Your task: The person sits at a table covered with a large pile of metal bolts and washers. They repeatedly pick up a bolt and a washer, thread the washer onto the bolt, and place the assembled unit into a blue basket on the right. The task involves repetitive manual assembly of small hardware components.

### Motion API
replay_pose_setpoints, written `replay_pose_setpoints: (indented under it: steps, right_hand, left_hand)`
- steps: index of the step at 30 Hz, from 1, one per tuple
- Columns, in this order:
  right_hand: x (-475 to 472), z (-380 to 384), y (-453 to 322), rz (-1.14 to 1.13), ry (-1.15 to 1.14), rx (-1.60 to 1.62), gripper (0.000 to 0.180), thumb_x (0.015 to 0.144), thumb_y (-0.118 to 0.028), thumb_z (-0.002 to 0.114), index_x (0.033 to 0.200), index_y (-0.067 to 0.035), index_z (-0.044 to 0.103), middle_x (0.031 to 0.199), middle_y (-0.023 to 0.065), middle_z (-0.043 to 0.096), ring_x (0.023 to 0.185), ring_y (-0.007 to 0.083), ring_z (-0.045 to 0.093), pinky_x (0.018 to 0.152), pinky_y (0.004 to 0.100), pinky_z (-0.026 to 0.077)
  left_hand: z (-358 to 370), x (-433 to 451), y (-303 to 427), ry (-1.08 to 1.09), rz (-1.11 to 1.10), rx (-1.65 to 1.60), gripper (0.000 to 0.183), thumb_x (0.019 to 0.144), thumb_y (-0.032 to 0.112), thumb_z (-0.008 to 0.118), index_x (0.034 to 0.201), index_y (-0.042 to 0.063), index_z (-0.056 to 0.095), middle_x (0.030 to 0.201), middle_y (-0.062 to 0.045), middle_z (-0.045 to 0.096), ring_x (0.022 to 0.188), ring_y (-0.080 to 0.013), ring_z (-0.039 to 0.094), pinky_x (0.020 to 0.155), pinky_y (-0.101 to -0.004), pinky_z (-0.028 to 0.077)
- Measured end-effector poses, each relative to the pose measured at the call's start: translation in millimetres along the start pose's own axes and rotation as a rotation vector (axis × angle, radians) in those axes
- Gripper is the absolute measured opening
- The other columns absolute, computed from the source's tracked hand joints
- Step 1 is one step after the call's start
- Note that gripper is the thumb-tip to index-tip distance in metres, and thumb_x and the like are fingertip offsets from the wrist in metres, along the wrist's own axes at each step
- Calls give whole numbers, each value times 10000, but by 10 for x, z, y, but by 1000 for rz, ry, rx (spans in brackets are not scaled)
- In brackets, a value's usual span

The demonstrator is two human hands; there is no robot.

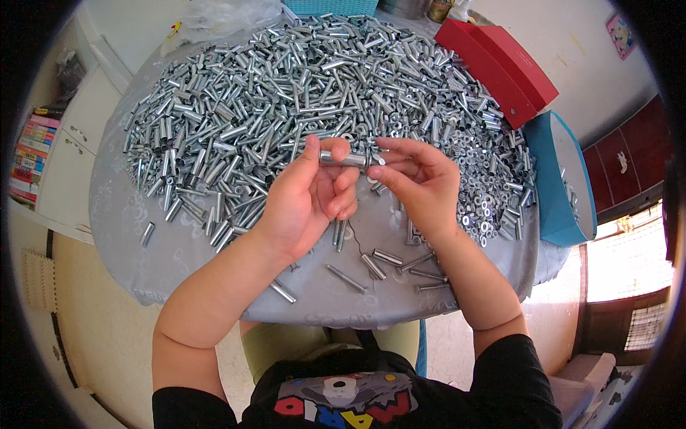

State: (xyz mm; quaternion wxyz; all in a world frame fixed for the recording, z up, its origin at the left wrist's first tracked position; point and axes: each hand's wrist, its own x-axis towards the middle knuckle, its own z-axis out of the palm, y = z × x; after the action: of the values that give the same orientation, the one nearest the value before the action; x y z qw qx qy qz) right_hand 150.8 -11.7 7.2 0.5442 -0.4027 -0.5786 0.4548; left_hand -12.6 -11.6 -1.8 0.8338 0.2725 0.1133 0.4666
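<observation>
Between thumb and fingers, my left hand [300,206] holds a shiny metal sleeve [345,159] roughly level above the near side of the pile. My right hand [429,185] pinches the sleeve's right end, where a small bright metal piece [378,160] sticks out; whether it is a nut or a bolt end I cannot tell. Beneath and beyond both hands spreads a large heap of metal sleeves and bolts [300,80]. Below my right hand, two loose sleeves [373,266] and several bolts lie on the grey tablecloth [203,284]. Another bolt [346,278] rests alone nearby.
Nuts and washers [477,198] gather right of my right hand. A red box [498,64] stands at the back right, beside a blue container [560,177] with metal parts inside. Clear plastic bags [225,19] and a turquoise basket [329,6] are at the far edge.
</observation>
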Motion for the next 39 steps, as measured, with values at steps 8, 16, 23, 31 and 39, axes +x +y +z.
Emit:
replay_pose_setpoints:
  steps: [8,16,23,31,39]
  right_hand:
    - [-41,-11,85,-130,-42,-100,232,699,15,656,925,36,606,840,90,623,716,90,587,632,185,478]
    - [-43,15,-16,-62,62,-55,208,701,17,654,904,35,613,811,78,632,708,75,580,622,177,472]
    - [-70,30,18,-226,54,-320,265,690,1,660,951,-9,616,810,92,626,683,108,595,607,201,478]
    - [-71,41,-56,-394,27,-479,272,703,43,606,966,-26,614,793,116,617,689,166,588,608,237,454]
    - [-55,22,29,-269,41,-321,223,723,23,602,941,-20,620,783,100,621,654,121,563,568,225,436]
  left_hand:
    - [54,-30,-15,-18,16,10,350,909,424,248,854,122,418,666,-2,425,509,-94,376,542,-242,328]
    - [16,-17,22,-30,44,53,357,905,435,253,852,120,412,674,1,412,511,-95,372,543,-238,331]
    - [32,-16,-32,-3,72,138,364,905,438,252,865,115,414,669,1,399,526,-95,390,535,-234,346]
    - [46,-38,-17,-7,116,127,361,908,432,243,867,114,410,672,2,397,519,-92,381,532,-230,345]
    - [117,-22,11,58,122,216,324,907,435,239,810,154,369,643,35,350,502,-77,327,521,-224,306]
